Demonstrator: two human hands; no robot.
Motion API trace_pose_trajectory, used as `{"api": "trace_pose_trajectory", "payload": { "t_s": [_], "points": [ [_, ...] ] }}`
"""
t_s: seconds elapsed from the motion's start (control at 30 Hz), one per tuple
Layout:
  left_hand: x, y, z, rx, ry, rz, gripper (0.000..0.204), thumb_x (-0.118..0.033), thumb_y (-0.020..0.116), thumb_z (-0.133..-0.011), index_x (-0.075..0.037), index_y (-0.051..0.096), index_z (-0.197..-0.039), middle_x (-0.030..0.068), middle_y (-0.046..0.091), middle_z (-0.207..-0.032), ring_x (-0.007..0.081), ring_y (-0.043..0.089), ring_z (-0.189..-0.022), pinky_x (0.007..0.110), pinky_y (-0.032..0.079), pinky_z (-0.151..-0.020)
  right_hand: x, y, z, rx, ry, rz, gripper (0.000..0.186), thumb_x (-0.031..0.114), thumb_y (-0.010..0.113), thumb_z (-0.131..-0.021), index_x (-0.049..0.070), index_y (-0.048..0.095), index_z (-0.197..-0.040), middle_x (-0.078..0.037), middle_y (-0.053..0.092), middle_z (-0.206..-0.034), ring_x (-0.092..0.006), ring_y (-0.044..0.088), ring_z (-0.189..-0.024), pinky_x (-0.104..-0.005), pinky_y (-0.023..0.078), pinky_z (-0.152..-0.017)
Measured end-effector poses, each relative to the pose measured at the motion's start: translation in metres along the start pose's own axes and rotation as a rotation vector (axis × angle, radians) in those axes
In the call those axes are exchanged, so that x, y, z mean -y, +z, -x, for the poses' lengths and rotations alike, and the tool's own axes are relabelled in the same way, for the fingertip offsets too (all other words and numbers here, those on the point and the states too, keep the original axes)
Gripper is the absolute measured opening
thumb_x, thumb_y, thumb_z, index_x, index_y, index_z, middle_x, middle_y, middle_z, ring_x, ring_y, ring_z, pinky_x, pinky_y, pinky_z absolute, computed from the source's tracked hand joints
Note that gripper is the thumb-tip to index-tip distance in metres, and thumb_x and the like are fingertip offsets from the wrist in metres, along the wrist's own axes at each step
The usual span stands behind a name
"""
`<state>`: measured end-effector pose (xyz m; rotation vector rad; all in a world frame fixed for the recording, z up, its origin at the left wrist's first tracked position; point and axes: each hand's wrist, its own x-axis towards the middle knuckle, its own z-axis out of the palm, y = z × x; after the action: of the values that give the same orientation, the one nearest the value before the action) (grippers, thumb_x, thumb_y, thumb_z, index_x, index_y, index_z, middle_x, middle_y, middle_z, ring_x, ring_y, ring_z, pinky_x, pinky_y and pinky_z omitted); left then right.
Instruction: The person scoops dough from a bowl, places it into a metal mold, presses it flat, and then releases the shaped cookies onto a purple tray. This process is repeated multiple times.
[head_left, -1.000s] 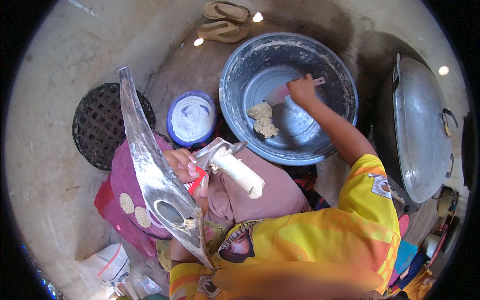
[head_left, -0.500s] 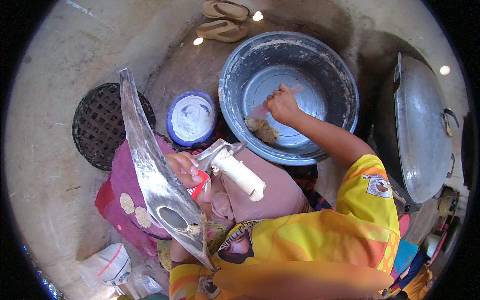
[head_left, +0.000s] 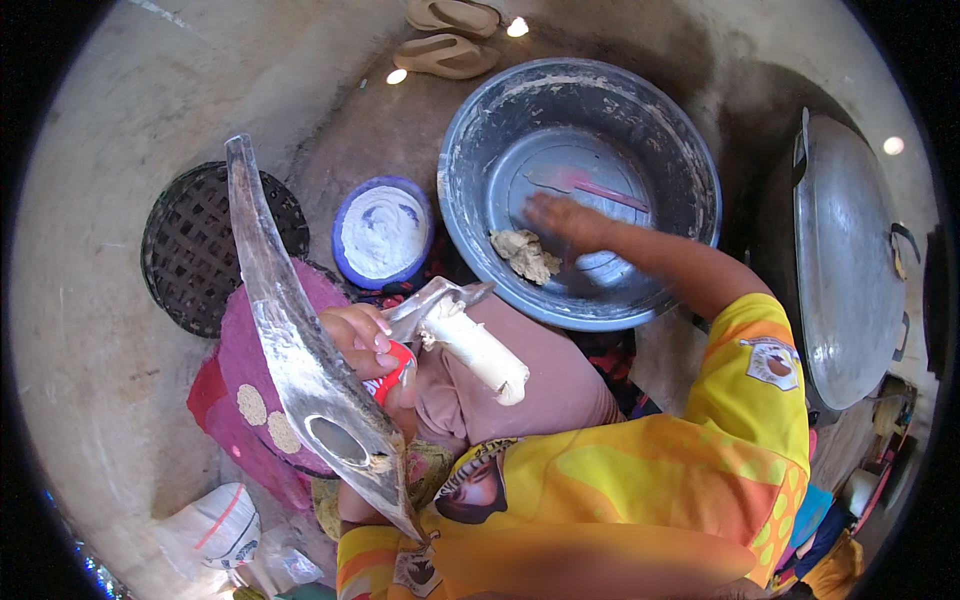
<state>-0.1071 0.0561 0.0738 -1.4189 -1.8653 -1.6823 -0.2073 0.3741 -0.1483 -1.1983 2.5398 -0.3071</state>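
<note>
In my left hand (head_left: 358, 340), fingers curled, is a two-armed wooden press (head_left: 278, 300). Its long worn arm, dusted white, has a round hole near the lower end. A pale, dough-smeared cylinder (head_left: 478, 350) sticks out from the shorter arm over my lap. Something red with white marks (head_left: 390, 375) shows between thumb and fingers, partly hidden. Inside the large grey basin (head_left: 455, 195), my right hand (head_left: 565, 220) is smeared by motion, just beside a lump of beige dough (head_left: 525, 255). Past the fingers, a pink scraper (head_left: 610, 195) lies on the basin floor.
Left of the basin stands a purple bowl of white powder (head_left: 383, 235). Farther left is a dark woven basket (head_left: 190, 250). A big lidded metal pot (head_left: 850, 260) stands at the right. Sandals (head_left: 447, 55) lie at the back; a white plastic bag (head_left: 215, 525) sits lower left.
My right hand has let go of the pink scraper, which now lies right of the dough. The hand has moved slightly down. The left hand and press have barely shifted.
</note>
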Motion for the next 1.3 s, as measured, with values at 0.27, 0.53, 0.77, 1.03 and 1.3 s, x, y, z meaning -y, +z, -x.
{"api": "trace_pose_trajectory", "payload": {
  "t_s": [0.27,0.53,0.77,1.03,1.3],
  "points": [
    [-0.008,0.012,0.001,-0.106,-0.069,-0.072,0.015,-0.003,0.074,-0.06,-0.012,0.063,-0.063,0.0004,0.044,-0.073,0.0143,0.052,-0.072,0.033,0.046,-0.064,0.017,0.035,-0.047,0.019,0.019,-0.267,0.097,0.014,0.078,-0.052,0.01,0.027,-0.135,-0.018,0.042,-0.128,-0.0277,0.042,-0.118,-0.0335,0.038,-0.095],
    [-0.006,0.01,0.002,-0.128,-0.035,0.063,0.019,-0.001,0.068,-0.065,-0.007,0.061,-0.082,0.0047,0.046,-0.083,0.0182,0.051,-0.078,0.034,0.042,-0.069,-0.005,0.012,-0.065,0.104,0.067,-0.451,0.106,0.018,0.082,-0.045,0.004,0.027,-0.134,-0.019,0.052,-0.117,-0.0297,0.052,-0.107,-0.033,0.042,-0.088],
    [0.001,0.004,0.005,-0.059,-0.026,0.143,0.021,-0.003,0.069,-0.064,-0.007,0.062,-0.084,0.0043,0.046,-0.084,0.0178,0.051,-0.08,0.033,0.042,-0.069,0.038,0.042,-0.061,-0.134,0.064,-0.203,0.066,0.015,0.072,-0.054,0.005,0.052,-0.115,-0.017,0.059,-0.106,-0.0321,0.057,-0.096,-0.0361,0.046,-0.083],
    [-0.005,0.008,0.006,-0.097,-0.093,0.131,0.024,-0.005,0.07,-0.066,-0.008,0.062,-0.089,0.0039,0.045,-0.086,0.0177,0.052,-0.079,0.032,0.042,-0.069,0.037,0.044,-0.074,-0.256,0.292,-0.618,0.023,0.009,0.058,-0.069,0.006,0.063,-0.091,-0.02,0.062,-0.086,-0.0346,0.061,-0.08,-0.0399,0.048,-0.071],
    [-0.003,0.01,0.002,-0.077,0.012,0.06,0.025,-0.002,0.069,-0.067,-0.008,0.062,-0.089,0.0034,0.044,-0.086,0.0168,0.052,-0.079,0.033,0.042,-0.068,0.033,0.048,-0.056,-0.104,0.118,-0.399,0.042,0.01,0.066,-0.061,0.008,0.062,-0.103,-0.017,0.062,-0.096,-0.0322,0.059,-0.091,-0.0377,0.046,-0.081]
  ]
}}
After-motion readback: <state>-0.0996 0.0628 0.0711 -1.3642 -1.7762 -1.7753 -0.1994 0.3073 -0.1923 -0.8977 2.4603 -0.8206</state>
